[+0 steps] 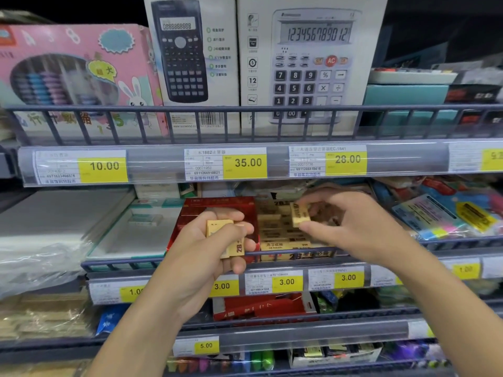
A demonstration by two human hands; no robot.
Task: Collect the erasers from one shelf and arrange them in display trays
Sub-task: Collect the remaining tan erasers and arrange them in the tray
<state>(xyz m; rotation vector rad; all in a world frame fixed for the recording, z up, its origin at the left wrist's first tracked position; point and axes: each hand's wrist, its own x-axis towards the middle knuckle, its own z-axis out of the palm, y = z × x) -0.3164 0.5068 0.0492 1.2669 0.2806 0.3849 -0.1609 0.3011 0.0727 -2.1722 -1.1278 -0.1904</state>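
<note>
My right hand (351,224) pinches one eraser (299,214), long axis upright, over the tray (294,246); my left hand (215,246), just beside, grips a stack (226,238).

Upper shelf rail, yellow price tags: 10.00 (104,166); 35.00 (247,162) on a label reading "1882", barcode number 6911266918821; 28.00 (347,159) on a label reading "EC-1841". White calculator box (313,63): display shows 123456789012, red "AC" key, digit keys 0–9, "%". Dark calculator box (190,50): display 0888888888, web address partly legible. Lower rail tags: three at 3.00 (287,281), one starting "1.0" (134,291). Bottom rail: 5.00 (206,345). Erasers in left hand (231,240) show "28".
</note>
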